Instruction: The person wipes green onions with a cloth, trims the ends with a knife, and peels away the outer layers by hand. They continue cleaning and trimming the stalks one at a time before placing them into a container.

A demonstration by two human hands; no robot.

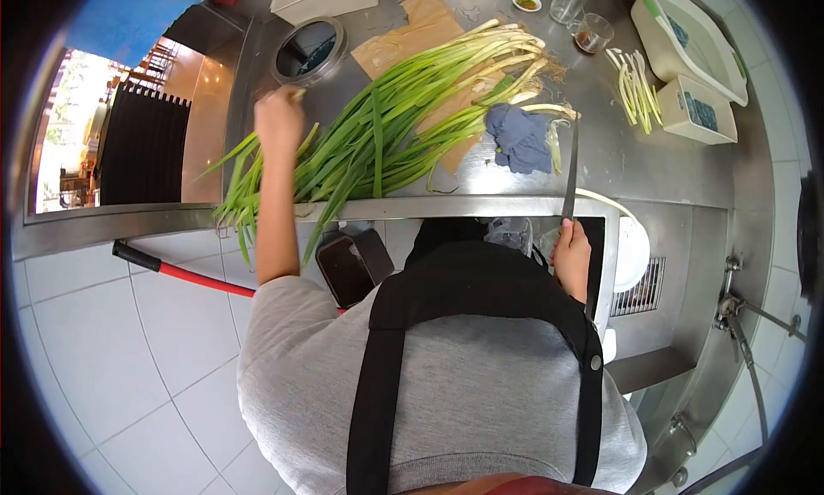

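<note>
My right hand (572,256) grips a long knife (572,165) at the counter's front edge, its blade pointing away from me. My left hand (279,119) is raised at the left, fingers curled in, beside a round opening (309,52) in the counter. A small pale-green bit shows at its fingertips, too small to name. Between the hands lies a big heap of spring onions (386,122), white root ends to the right, green tops hanging over the front edge at left. A crumpled grey-blue cloth (518,139) sits by the roots, left of the blade.
Brown paper (429,23) lies partly under the heap. At right are trimmed white stalks (633,87), a white tub (695,36) and a smaller bin (697,109). Two glasses (592,33) and a small dish (526,2) stand at the back. A sink (669,238) is right.
</note>
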